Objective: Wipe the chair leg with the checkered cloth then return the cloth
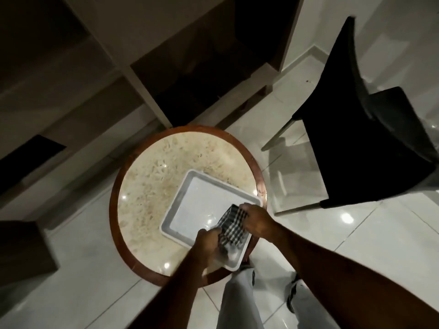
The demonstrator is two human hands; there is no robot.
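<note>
Hands meet over the near corner of a white tray (190,184), both reaching forward and down from bare forearms. The left hand (209,243) is curled with its fingers closed on the near end of the checkered cloth (231,225), knuckles up and slightly blurred. The right hand (256,218) lies palm down across the cloth's far end, its fingers bent over the fabric and pinching it, so the cloth is bunched and folded between the two hands, inside the tray and close to its near right rim. The tray sits tilted on a round table (147,167) with a pale speckled top and a reddish-brown wooden edge, its near corner overhanging that edge a little. To the right, on the glossy tiled floor (356,233), stands a dark chair (370,148), well apart from the hands; one pale chair leg (276,136) slants out from under the seat toward the table. Dark shelving (190,67) rises behind the table. Below the tray, light trousers (237,300) and a shoe (293,293) show on the floor.
</note>
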